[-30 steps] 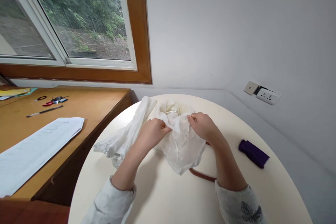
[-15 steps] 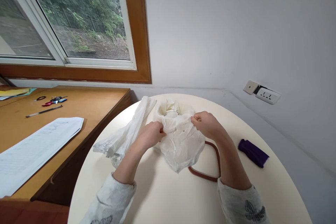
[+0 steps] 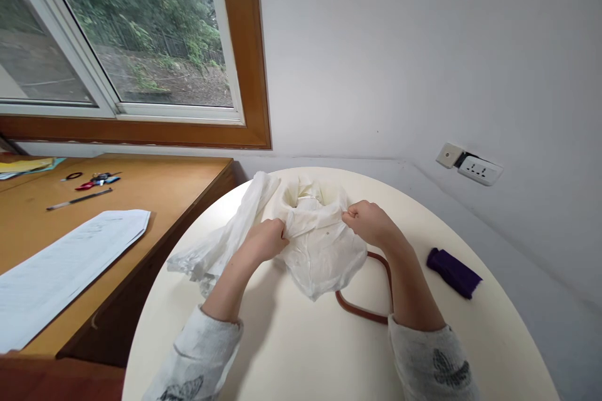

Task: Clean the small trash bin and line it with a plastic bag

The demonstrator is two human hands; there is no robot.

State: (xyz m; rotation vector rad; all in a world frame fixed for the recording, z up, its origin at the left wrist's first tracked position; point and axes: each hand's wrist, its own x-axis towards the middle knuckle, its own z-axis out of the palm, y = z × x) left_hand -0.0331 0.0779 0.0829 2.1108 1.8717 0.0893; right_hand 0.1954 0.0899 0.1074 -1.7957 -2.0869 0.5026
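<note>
A white plastic bag [image 3: 315, 250] lies bunched on the round table, its mouth spread at the top and its lower front hanging to a point. Whatever is under or inside the bag is hidden. At the left side of the mouth, my left hand [image 3: 267, 239] pinches the bag's edge. My right hand [image 3: 369, 220] has its fingers closed on the opposite edge. A brown rounded frame [image 3: 362, 312] rests on the table, partly beneath the bag and behind my right forearm. More crumpled white plastic [image 3: 235, 232] trails to the left, past my left wrist.
The cream round table [image 3: 301, 357] stands against the wall. A purple roll [image 3: 454, 272] lies at its right side. On the wooden desk [image 3: 188, 182] to the left are papers [image 3: 79, 269], a pen [image 3: 79, 199] and keys [image 3: 101, 179]. Sockets [image 3: 480, 170] sit on the wall.
My left hand has shifted slightly to the left, pulling the bag's mouth wider. The bag's lower tip has risen a little. My right hand stays nearly in place.
</note>
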